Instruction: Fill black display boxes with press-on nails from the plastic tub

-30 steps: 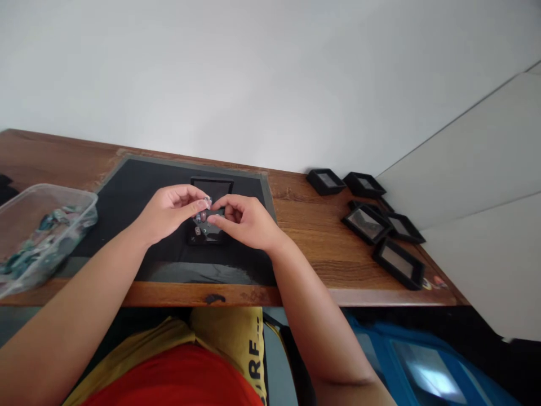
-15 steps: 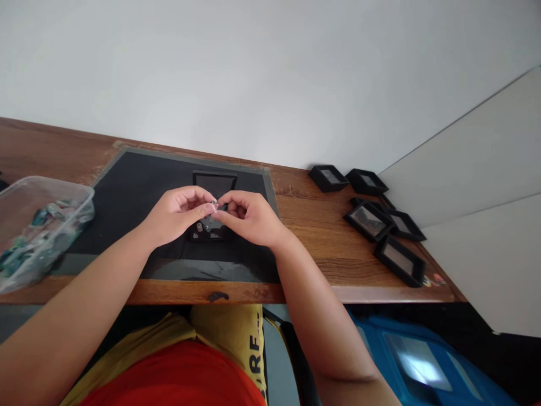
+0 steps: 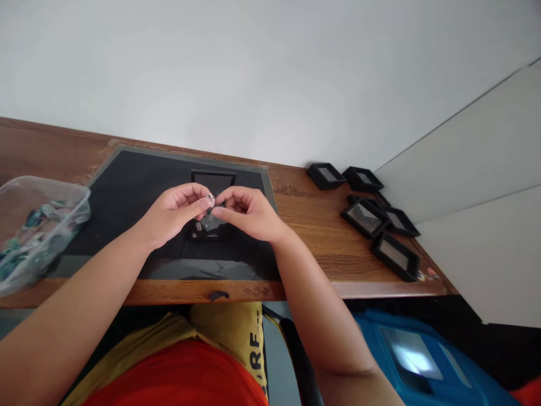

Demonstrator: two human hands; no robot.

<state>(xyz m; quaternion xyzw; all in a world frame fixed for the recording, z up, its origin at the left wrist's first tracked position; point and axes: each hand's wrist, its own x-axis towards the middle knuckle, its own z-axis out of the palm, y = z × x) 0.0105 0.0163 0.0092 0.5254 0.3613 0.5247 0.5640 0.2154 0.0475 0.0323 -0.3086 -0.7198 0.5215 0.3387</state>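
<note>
A small shiny, pale piece (image 3: 211, 199) is pinched between the thumb and index finger of my left hand (image 3: 171, 211). Its exact kind is too small to make out. Close on its right is my right hand (image 3: 250, 213), index fingertip at the piece and thumb a little apart below. Beneath both hands a black rectangular frame (image 3: 213, 172) lies on a dark mat (image 3: 139, 192). Several small metallic bits (image 3: 199, 226) rest in the frame's lower part. My fingers cover the frame's middle.
A clear plastic box (image 3: 78, 194) of wrapped small pieces stands at the left. Several black frames (image 3: 366, 219) lie at the right of the wooden table (image 3: 313, 225). A white wall (image 3: 253, 79) rises behind. Something blue (image 3: 376, 338) is below the table at the right.
My right thumb and index finger have parted slightly, and the small piece now shows in my left fingertips. The view has shifted a little.
</note>
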